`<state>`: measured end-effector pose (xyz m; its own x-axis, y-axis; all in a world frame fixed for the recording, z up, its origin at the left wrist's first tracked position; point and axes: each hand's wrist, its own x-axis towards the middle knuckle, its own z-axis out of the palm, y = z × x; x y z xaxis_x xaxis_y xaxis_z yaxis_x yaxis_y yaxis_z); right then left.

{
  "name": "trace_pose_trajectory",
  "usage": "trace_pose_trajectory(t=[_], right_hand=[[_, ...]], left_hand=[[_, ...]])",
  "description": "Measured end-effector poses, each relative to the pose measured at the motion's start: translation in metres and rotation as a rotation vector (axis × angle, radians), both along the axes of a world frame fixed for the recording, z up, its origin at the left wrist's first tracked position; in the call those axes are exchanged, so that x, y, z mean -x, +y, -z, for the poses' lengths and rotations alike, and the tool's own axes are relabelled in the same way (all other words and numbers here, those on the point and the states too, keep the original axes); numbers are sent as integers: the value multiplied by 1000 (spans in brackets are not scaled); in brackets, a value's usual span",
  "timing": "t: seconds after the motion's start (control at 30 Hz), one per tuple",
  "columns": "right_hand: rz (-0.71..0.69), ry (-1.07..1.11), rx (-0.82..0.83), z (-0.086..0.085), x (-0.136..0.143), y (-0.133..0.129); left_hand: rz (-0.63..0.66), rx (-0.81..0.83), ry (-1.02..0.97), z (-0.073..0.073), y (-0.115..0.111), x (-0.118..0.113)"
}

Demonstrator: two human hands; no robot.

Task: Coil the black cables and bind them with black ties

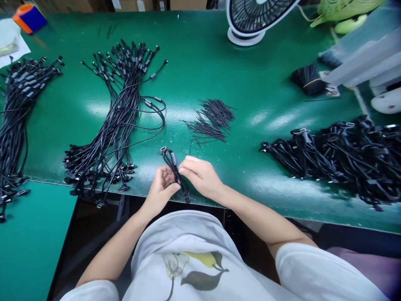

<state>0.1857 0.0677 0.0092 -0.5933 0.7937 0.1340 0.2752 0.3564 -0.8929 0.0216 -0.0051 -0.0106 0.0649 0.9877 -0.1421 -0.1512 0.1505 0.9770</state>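
Observation:
Near the table's front edge, a black cable (182, 189) is folded into a narrow bundle with a metal connector at its upper end. My left hand (161, 186) grips this bundle from the left, thumb across its lower part. On the other side, my right hand (200, 173) pinches at the bundle's middle; a thin black twist tie (190, 146) seems to stick up from these fingers. Just beyond my hands lies a loose pile of black twist ties (216, 117).
Long straight cables (122, 104) lie heaped to the left, with another heap (15, 104) farther left. Folded cable bundles (338, 154) are piled at the right. A white fan (246, 37) stands at the back, and a banded bunch of ties (310, 79) lies back right.

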Motion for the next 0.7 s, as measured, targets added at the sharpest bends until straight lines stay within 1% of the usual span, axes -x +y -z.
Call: trace_pose_trajectory(t=[0.03, 0.07, 0.1, 0.13, 0.17, 0.2, 0.27, 0.3, 0.33, 0.37, 0.4, 0.43, 0.5, 0.53, 0.57, 0.6, 0.63, 0.7], right_hand=[[-2, 7, -10, 0, 1, -2], [6, 19, 0, 1, 3, -4], [17, 42, 44, 4, 5, -5], [27, 80, 136, 7, 7, -5], [30, 134, 291, 11, 8, -6], [22, 195, 484, 16, 10, -7], [-28, 295, 851, 25, 13, -10], [-57, 320, 980, 29, 14, -12], [-63, 333, 1044, 31, 15, -14], [-42, 336, 1030, 33, 15, -17], [6, 330, 942, 33, 16, -20], [72, 317, 807, 33, 17, -23], [180, 240, 438, 34, 19, -28], [201, 180, 263, 35, 21, -30], [192, 116, 139, 36, 22, -32], [171, 61, 67, 38, 23, -34], [144, 16, 36, 41, 24, -35], [106, -54, 20, 46, 24, -36]], left_hand=[[56, 22, 13, 2, 2, 0], [107, 17, 80, 3, 3, 0], [130, -21, 184, 3, 5, 1], [132, -82, 304, 4, 6, 2], [127, -154, 417, 5, 6, 4], [129, -230, 510, 6, 6, 5], [159, -348, 604, 9, 5, 5], [173, -382, 605, 10, 4, 3], [177, -393, 583, 10, 2, 1], [157, -380, 537, 11, 1, -3], [112, -342, 467, 11, 1, -7], [53, -282, 373, 11, 1, -11], [-79, -137, 142, 11, 6, -19], [-149, -71, 28, 11, 10, -22], [-213, -14, -66, 11, 14, -24], [-267, 32, -134, 11, 18, -26], [-310, 63, -174, 11, 22, -27], [-339, 96, -197, 11, 26, -26]])
